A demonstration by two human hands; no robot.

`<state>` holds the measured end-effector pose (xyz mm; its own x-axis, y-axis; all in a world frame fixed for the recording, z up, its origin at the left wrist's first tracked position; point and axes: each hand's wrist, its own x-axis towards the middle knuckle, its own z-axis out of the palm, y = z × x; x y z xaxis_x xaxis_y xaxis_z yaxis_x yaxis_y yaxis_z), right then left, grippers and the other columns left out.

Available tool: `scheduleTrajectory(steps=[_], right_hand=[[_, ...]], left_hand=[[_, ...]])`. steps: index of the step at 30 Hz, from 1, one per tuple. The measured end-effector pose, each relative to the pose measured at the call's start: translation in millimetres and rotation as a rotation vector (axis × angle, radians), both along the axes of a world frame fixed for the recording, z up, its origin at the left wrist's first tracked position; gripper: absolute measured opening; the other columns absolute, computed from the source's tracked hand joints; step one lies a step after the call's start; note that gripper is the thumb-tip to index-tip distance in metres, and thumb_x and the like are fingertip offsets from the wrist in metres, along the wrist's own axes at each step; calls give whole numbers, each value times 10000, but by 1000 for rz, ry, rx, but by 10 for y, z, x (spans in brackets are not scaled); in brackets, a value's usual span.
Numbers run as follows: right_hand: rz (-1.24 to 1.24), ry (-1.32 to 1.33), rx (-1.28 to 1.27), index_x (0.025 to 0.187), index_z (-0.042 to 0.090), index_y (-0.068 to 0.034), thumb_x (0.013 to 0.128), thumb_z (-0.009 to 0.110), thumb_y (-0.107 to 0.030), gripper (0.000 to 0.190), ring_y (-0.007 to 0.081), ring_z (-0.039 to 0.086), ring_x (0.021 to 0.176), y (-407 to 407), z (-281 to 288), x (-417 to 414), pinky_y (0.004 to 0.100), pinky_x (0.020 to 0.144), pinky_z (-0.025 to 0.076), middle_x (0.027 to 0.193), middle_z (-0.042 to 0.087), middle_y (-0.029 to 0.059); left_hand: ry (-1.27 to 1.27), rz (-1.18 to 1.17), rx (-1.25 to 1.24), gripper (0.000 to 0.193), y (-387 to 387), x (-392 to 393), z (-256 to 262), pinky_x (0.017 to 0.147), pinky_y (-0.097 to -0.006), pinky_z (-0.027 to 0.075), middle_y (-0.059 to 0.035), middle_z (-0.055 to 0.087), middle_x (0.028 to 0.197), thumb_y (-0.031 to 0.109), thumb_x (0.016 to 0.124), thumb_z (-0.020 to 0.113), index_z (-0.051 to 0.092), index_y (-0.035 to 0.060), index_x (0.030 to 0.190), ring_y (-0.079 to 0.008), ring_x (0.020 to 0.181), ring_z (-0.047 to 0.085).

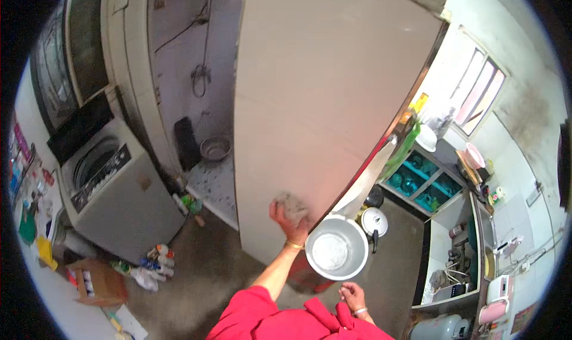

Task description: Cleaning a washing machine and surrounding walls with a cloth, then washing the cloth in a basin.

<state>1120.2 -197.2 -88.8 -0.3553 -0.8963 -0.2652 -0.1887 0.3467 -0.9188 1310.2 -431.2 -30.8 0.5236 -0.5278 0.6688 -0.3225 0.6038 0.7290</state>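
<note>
My left hand point(289, 224) presses a crumpled greyish cloth point(292, 207) against the lower part of a large pale partition panel point(313, 94). Just right of that wrist is a deep silver metal pot point(337, 247), its mouth facing up. The pot's bottom looks whitish; I cannot tell whether it holds liquid. A red stand or container point(306, 273) shows partly beneath the pot. My right hand point(352, 295) hangs below the pot's near rim, apart from it. Its fingers are curled in, and I see nothing in them.
A pressure cooker point(374, 221) sits beyond the pot, its black handle projecting. At right is a counter with an open cabinet point(451, 255) and a gas cylinder point(440, 327). A washing machine point(129, 192), bottles point(156, 264) and a cardboard box point(103, 282) stand left.
</note>
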Motion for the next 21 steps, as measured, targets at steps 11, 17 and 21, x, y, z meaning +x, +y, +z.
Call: scheduleTrajectory(steps=[11,17,21], right_hand=[[-192,-68,44,887,556,46,756,552,-38,156,144,594,609,66,-293,-265,239,504,474,723,610,100],[-178,-164,58,883,562,24,773,564,-60,139,147,600,649,-25,-464,-295,255,511,485,775,606,83],[-149,-108,161,884,574,-6,778,571,-78,129,143,597,649,-50,-327,-233,259,521,492,773,605,58]], left_hand=[[-260,319,-480,580,-1104,1181,2292,947,-439,233,-201,335,1213,353,810,539,339,-3,1221,-347,1142,307],[-104,457,-555,483,-1378,1331,4134,912,-431,273,-161,473,1119,258,773,591,421,30,1164,-326,1071,392],[-377,321,-897,408,-855,494,4120,858,-421,315,-113,500,1078,257,735,617,495,111,1096,-290,1005,445]])
